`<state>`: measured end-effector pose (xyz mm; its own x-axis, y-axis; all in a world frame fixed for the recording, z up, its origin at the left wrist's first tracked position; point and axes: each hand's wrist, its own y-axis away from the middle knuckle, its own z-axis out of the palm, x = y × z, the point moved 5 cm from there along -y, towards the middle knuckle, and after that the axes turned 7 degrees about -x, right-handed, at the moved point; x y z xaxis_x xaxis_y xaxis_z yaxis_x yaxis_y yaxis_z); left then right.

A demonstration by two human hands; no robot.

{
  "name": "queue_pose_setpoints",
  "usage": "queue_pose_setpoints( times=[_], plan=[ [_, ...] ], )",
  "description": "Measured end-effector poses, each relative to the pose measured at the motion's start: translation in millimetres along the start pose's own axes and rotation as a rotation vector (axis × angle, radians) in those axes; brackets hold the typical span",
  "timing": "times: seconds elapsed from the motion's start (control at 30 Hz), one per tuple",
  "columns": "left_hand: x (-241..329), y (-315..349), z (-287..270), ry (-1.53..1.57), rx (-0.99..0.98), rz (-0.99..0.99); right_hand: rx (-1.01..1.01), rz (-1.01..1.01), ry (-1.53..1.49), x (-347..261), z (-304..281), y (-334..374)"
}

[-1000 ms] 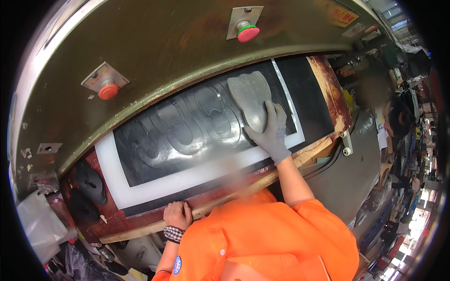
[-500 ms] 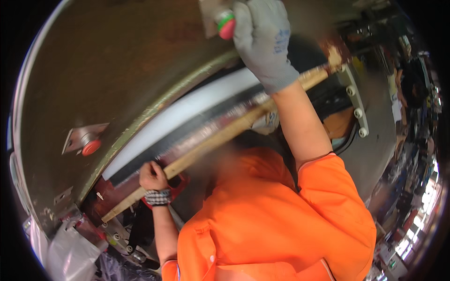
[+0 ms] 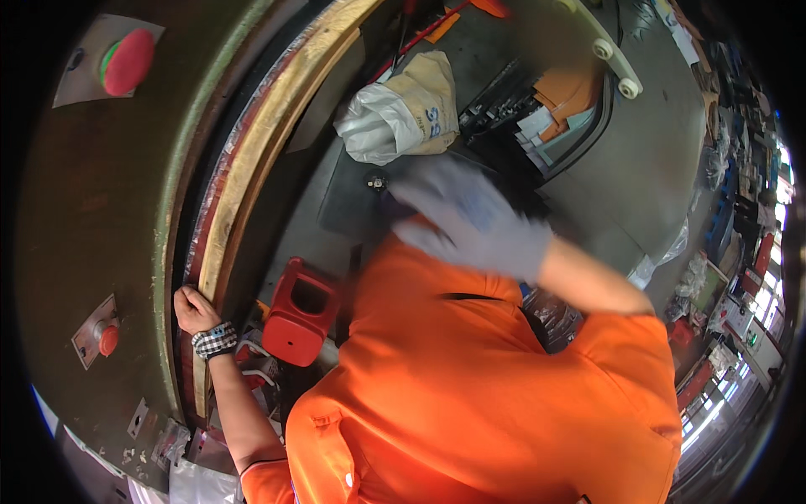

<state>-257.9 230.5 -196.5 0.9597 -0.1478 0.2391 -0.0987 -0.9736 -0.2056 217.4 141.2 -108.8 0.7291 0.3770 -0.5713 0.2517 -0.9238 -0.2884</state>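
Left hand [image 3: 197, 309]: bare, fingers curled, placed on the wooden edge strip [image 3: 252, 143] near its lower end; whether it grips or merely rests cannot be told.
Right hand [image 3: 470, 214]: gloved in grey, blurred, fingers extended and spread apart, in front of the orange shirt [image 3: 504, 395]; no held object can be made out.
Hand spacing: well apart; the right hand touches neither the strip nor the left hand.
Strip position: along the front of the worktop [image 3: 222, 164], under the left hand and to the left of the right hand.
Strip long axis: from the upper middle of the view down to the lower left, bowed by the lens.
Nearer hand: the left, in contact with the strip; the right points its fingertips leftward, toward the strip side.
Machine panel [image 3: 101, 202]: dark olive, to the left of the strip; a dark, narrow gap lies between them.
Panel controls: pink button [image 3: 128, 62] above, red button [image 3: 108, 340] below; neither hand touches them.
Worktop surface: only a reddish-brown front band shows beside the strip.
Floor level: red stool [image 3: 294, 340] just right of the left hand; pale sack [image 3: 437, 101] beyond the right hand.
Room: pale roller bracket [image 3: 602, 50] at upper right; crowded workshop along the right rim, details too small to identify.
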Motion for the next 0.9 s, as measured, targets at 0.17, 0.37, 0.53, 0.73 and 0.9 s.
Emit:
queue_pose_setpoints(
  times=[0.17,0.37,0.53,0.73,0.9],
  plan=[
    [-13,5,15,-0.030,-0.008,-0.041,-0.738,0.476,-0.518,-47,-27,136],
    [-25,13,24,-0.042,-0.091,-0.183,-1.081,0.436,-0.618,-85,-87,183],
    [-20,27,23,-0.092,-0.118,-0.154,-1.007,0.442,-0.937,-92,-99,214],
    [-3,56,25,-0.023,-0.077,-0.078,-0.939,0.614,-1.244,-77,-110,246],
    [27,84,21,0.123,-0.094,-0.077,-0.641,0.961,-1.260,-51,-77,261]
  ],
)
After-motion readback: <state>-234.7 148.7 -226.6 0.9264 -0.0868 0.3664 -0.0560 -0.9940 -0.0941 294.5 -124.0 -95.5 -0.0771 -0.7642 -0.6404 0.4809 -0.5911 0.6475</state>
